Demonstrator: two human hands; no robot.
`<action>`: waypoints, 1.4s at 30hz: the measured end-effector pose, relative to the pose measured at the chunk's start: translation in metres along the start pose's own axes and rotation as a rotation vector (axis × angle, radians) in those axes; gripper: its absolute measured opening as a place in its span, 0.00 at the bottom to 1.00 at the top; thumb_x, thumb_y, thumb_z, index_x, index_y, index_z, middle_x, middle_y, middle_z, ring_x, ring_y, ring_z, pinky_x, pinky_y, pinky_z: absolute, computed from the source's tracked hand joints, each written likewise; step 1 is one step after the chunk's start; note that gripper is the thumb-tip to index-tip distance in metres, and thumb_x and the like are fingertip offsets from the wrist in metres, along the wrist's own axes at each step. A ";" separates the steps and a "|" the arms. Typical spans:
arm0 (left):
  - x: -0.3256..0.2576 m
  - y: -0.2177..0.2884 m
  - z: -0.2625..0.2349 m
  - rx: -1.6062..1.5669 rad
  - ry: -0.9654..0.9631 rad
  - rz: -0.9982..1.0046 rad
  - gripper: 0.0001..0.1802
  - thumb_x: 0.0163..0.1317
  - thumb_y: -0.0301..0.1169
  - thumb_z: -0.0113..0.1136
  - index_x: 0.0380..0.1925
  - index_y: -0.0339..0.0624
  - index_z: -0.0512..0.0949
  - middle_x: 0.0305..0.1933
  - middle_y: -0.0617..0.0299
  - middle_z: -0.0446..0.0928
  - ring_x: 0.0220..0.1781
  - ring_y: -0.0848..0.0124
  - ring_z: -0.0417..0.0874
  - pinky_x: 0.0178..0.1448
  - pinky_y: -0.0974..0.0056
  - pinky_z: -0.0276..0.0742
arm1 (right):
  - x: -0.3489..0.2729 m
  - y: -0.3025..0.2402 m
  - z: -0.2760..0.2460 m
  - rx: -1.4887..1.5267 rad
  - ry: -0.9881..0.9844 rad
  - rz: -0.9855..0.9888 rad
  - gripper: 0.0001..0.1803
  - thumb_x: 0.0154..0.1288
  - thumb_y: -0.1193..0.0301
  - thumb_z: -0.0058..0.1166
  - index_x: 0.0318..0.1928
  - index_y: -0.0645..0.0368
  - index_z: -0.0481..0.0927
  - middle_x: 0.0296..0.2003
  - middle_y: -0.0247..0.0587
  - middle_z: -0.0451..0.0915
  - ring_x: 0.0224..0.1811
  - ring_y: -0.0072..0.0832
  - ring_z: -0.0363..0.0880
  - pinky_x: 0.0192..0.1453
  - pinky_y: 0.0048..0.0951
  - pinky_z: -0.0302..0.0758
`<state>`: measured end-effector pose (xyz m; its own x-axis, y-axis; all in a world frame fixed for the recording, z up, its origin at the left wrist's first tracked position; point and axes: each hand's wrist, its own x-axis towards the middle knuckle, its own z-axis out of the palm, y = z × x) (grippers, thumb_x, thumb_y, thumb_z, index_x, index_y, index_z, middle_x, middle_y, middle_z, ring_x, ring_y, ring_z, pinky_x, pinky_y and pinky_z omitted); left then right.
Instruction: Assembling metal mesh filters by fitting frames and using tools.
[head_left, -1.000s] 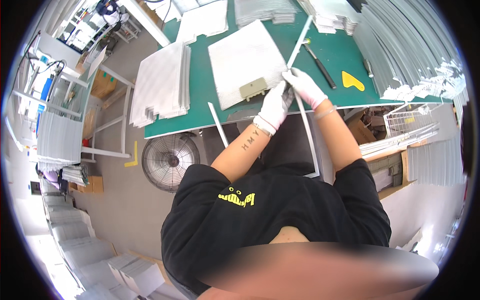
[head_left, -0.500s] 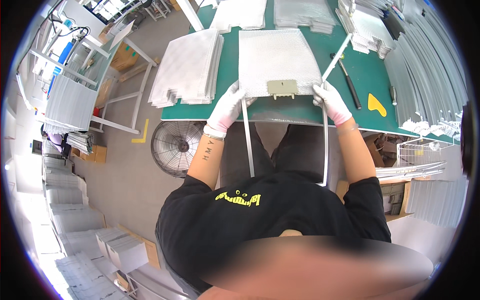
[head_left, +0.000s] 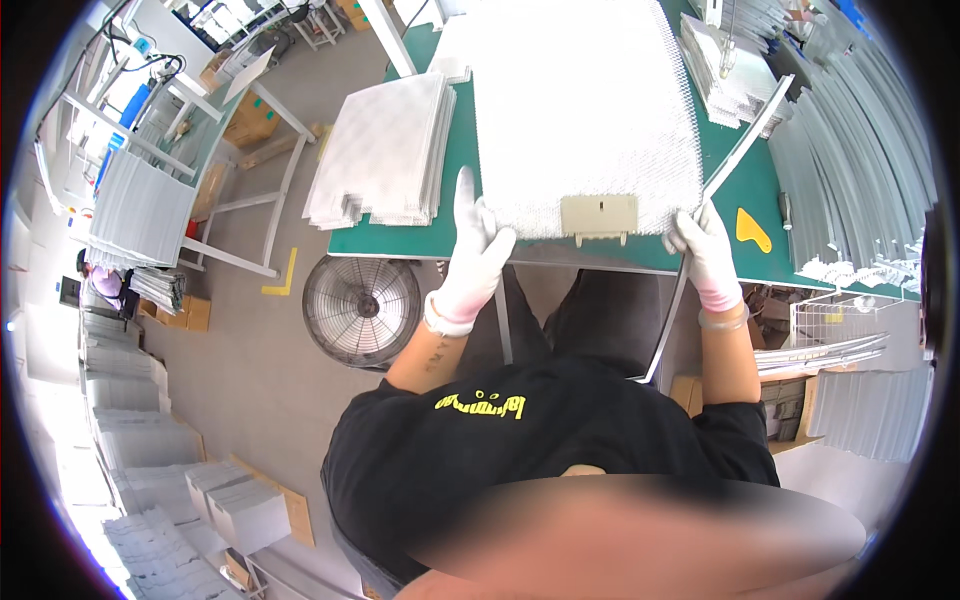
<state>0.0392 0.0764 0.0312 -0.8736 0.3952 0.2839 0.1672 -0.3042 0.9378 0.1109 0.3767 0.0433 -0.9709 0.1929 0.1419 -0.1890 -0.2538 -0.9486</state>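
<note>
White mesh panel [head_left: 590, 110]: it is spreading over the middle of the green counter [head_left: 395, 241], its near edge reaching close to the counter's near edge, between my two grips.
Left grip: my gloved left grip [head_left: 474, 262] is standing at the panel's near left corner, one finger stretching toward the far side; I cannot tell whether it is really pinching the mesh.
Right grip: my right grip [head_left: 708, 258] is closing around the frame where the angled strip [head_left: 755, 130] is meeting the right strip [head_left: 668, 320], just beside the panel's near right corner.
Mesh edge: good handling, I am judging, is calling for even, light pressure at both corners, the edge running square to me and the mesh not crumpling.
Frame corner: I am reckoning that a steady right hold is mattering most, since the angled strip is sticking out far and right and could be swinging.
Beige block: one beige block [head_left: 600, 216] is sitting on the near edge; fingers should be avoiding it.
Counts: I am counting one panel between my grips, three visible strip lengths including the left strip [head_left: 503, 325], one yellow scraper [head_left: 752, 230] at right, one left mesh stack [head_left: 385, 140], and one floor fan [head_left: 362, 310].
</note>
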 end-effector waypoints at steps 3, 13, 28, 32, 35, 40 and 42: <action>-0.025 0.008 -0.020 -0.473 -0.011 -0.019 0.37 0.68 0.22 0.51 0.75 0.31 0.50 0.74 0.49 0.63 0.75 0.61 0.64 0.76 0.59 0.57 | -0.014 -0.015 0.013 -0.064 -0.027 -0.016 0.17 0.72 0.75 0.50 0.58 0.67 0.70 0.29 0.30 0.73 0.29 0.19 0.71 0.39 0.25 0.73; 0.012 0.079 -0.037 0.029 0.342 0.319 0.16 0.69 0.23 0.55 0.55 0.32 0.76 0.39 0.69 0.79 0.35 0.84 0.72 0.40 0.76 0.68 | 0.039 -0.088 0.074 -0.417 -0.078 -0.434 0.09 0.70 0.69 0.59 0.36 0.64 0.79 0.23 0.20 0.72 0.26 0.10 0.64 0.28 0.20 0.63; 0.124 0.066 -0.023 0.107 0.259 0.382 0.04 0.64 0.19 0.63 0.37 0.35 0.79 0.28 0.76 0.73 0.27 0.88 0.66 0.32 0.78 0.64 | 0.095 -0.050 0.058 -0.274 0.236 -0.599 0.14 0.70 0.69 0.63 0.31 0.58 0.72 0.22 0.19 0.67 0.24 0.08 0.60 0.26 0.18 0.60; 0.127 0.041 -0.031 0.152 0.268 0.381 0.05 0.64 0.20 0.63 0.39 0.34 0.79 0.30 0.72 0.76 0.29 0.87 0.69 0.33 0.78 0.66 | 0.110 -0.018 0.035 -0.278 0.200 -0.558 0.08 0.71 0.71 0.61 0.36 0.59 0.75 0.28 0.24 0.76 0.31 0.11 0.69 0.36 0.17 0.70; 0.117 0.025 -0.033 0.137 0.225 0.294 0.11 0.64 0.21 0.64 0.45 0.32 0.78 0.36 0.66 0.81 0.33 0.84 0.75 0.37 0.75 0.72 | 0.102 -0.001 0.043 -0.126 0.124 -0.465 0.15 0.73 0.72 0.57 0.55 0.66 0.76 0.46 0.35 0.83 0.46 0.17 0.78 0.53 0.23 0.75; 0.082 -0.072 -0.063 0.292 0.175 0.125 0.17 0.64 0.24 0.65 0.51 0.30 0.76 0.46 0.58 0.84 0.45 0.75 0.83 0.51 0.68 0.80 | 0.072 0.084 0.000 -0.485 0.142 -0.277 0.22 0.70 0.65 0.61 0.57 0.68 0.76 0.46 0.37 0.84 0.48 0.20 0.79 0.54 0.26 0.76; 0.065 -0.091 -0.067 0.164 0.127 0.017 0.21 0.63 0.24 0.66 0.55 0.30 0.75 0.51 0.57 0.83 0.50 0.73 0.83 0.56 0.66 0.79 | 0.059 0.097 -0.016 -0.464 0.087 -0.155 0.22 0.69 0.67 0.60 0.58 0.68 0.75 0.48 0.38 0.83 0.48 0.21 0.79 0.55 0.27 0.76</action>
<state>-0.0638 0.0719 -0.0487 -0.9189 0.2751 0.2826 0.2460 -0.1602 0.9559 0.0376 0.3781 -0.0450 -0.9169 0.2787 0.2857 -0.2254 0.2292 -0.9469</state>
